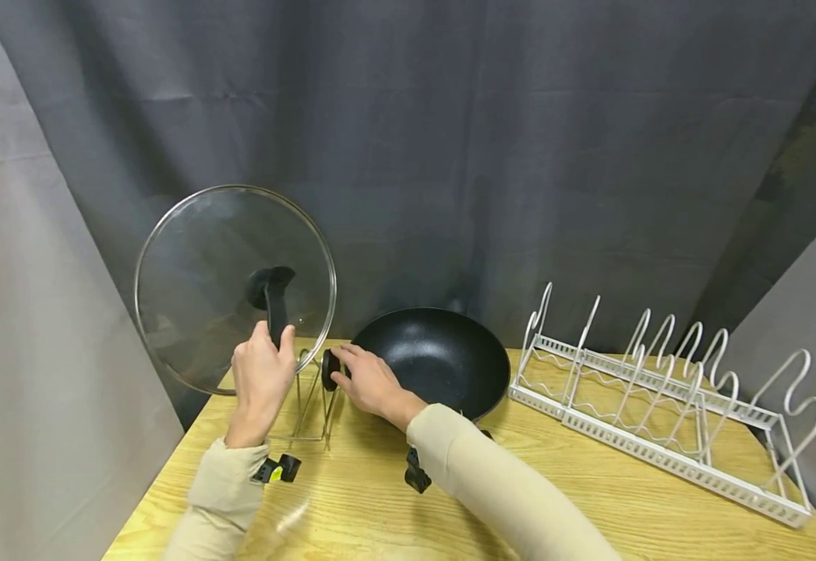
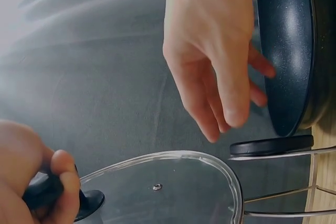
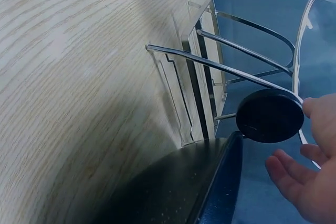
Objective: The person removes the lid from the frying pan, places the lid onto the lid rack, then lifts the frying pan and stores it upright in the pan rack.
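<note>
My left hand grips the black handle of a large round glass lid with a metal rim. The lid stands nearly upright above the left end of the table, by a small metal wire rack. A flat black disc sits at one side of this rack. Close to the disc is my right hand, its fingers loosely bent and holding nothing; the left wrist view shows a gap between fingertips and disc. Behind that hand stands a black wok, partly covered by my right forearm.
A long white rack with several curved wire dividers stands on the right side of the wooden table. A dark grey curtain hangs behind the table, with lighter cloth at the left.
</note>
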The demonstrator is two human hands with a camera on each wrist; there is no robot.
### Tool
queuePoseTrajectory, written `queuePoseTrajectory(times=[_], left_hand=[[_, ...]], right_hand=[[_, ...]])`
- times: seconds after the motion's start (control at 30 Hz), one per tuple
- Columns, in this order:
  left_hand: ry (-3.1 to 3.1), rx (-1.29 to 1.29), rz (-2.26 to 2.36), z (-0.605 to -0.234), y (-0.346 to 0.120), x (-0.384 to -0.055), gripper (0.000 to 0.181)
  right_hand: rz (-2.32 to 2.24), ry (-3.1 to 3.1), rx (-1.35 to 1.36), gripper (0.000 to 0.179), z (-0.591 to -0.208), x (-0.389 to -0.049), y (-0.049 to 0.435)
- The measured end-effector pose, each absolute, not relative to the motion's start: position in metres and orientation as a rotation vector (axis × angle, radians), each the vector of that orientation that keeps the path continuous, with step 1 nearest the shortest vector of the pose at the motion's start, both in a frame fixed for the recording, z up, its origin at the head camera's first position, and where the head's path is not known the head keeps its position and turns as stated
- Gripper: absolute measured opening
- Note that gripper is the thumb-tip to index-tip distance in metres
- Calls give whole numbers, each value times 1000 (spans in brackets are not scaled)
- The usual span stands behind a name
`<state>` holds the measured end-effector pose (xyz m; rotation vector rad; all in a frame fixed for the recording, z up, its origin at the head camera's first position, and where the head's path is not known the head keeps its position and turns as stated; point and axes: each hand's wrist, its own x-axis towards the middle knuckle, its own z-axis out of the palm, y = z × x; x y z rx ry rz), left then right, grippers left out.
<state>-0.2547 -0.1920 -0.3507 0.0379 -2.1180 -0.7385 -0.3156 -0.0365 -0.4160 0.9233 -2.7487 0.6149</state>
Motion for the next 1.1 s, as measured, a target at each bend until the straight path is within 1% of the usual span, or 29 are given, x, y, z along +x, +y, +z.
queuePoseTrajectory(times=[0.37, 0.77, 1.1], left_hand=[[-2145, 72, -746, -353, -185, -255, 26], [-2155, 88, -729, -362, -184, -255, 26], [-2183, 104, -738, -364, -184, -255, 26]], right_hand=[[702, -2702, 915, 43, -421, -322, -41], [742, -2711, 893, 45, -425, -322, -53], [742, -2692, 879, 43, -425, -322, -56]])
